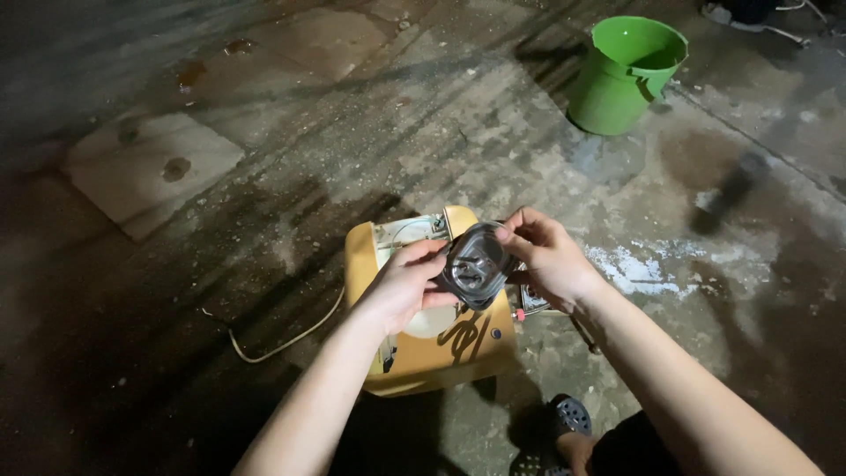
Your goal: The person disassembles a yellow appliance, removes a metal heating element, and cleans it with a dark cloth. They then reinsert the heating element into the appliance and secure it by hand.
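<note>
Clear pouch [477,264], seemingly plastic, in 2 hands.

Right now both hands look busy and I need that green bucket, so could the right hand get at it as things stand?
Probably not: the right hand grips the dark round part, and the green bucket stands well beyond it across bare concrete.

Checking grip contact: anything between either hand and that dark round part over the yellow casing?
Nothing visible. The left hand and right hand both grip the dark round part directly at its rim, above the yellow casing. The green bucket stands well apart.
</note>
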